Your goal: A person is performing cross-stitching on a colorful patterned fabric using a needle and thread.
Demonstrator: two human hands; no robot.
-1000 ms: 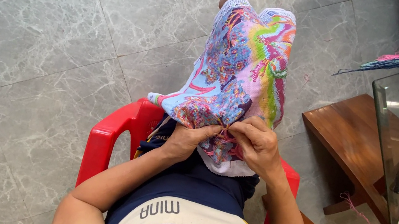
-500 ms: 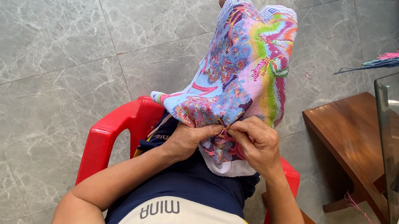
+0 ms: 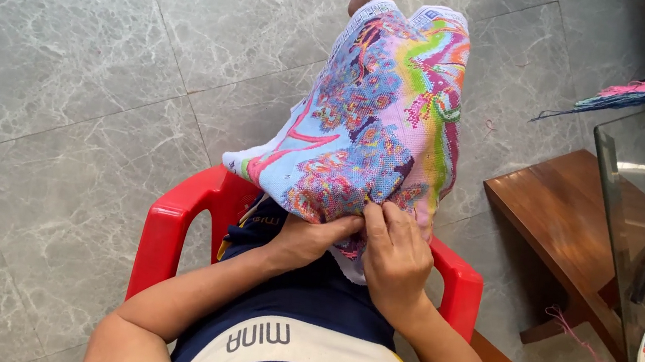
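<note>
Fingers (image 3: 394, 220) of both hands were curled tight, pinching the near edge of the embroidered cloth (image 3: 381, 122) where it bunched at the lap. Around the person spread the grey marble floor (image 3: 64, 44). The red plastic chair (image 3: 173, 223) held the person, and the colourful cloth lay draped along the outstretched leg. A wooden bench (image 3: 562, 215) stood to the right, beside a glass table (image 3: 632, 191). The right hand (image 3: 396, 258) lay over the fold; the left hand (image 3: 310, 238) gripped from beneath, the two touching.
</note>
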